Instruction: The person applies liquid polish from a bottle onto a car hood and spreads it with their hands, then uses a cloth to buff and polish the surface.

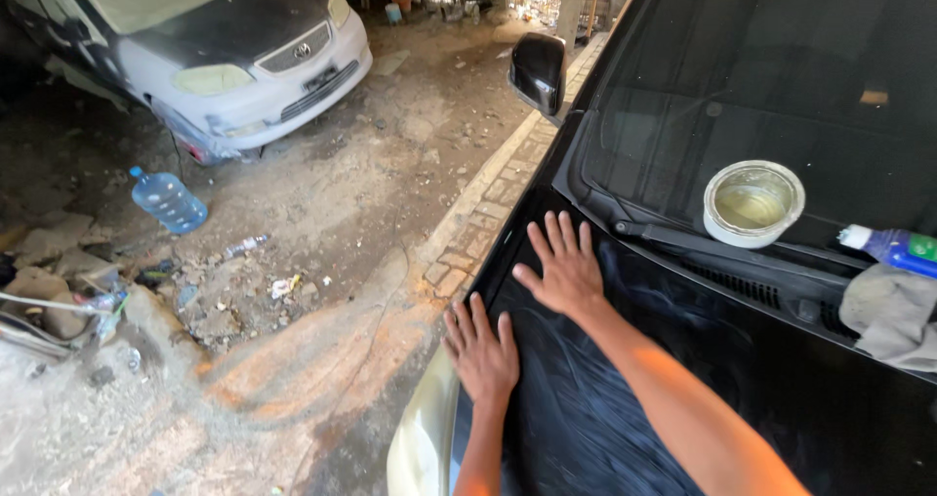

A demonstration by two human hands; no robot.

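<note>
Both our hands lie flat and empty on the black car's hood.

Our left hand (482, 348) presses palm-down, fingers spread, at the hood's (625, 398) near edge beside the pale fender (422, 437); our right hand (560, 266) rests the same way, fingers splayed and gripping nothing, a little further up toward the wiper (683, 234). The paint around them carries whitish, swirled smears (plainest between the two wrists). At the foot of the windscreen (761, 76) sits an open round tin (753, 203) with yellowish contents, and to its right a blue bottle with a white cap (893, 246) lies just above a grey cloth (890, 312). The side mirror (537, 71) juts out above the dusty ground, where a white car (234, 57) and a large blue water jug (168, 201) stand well apart from us.
</note>
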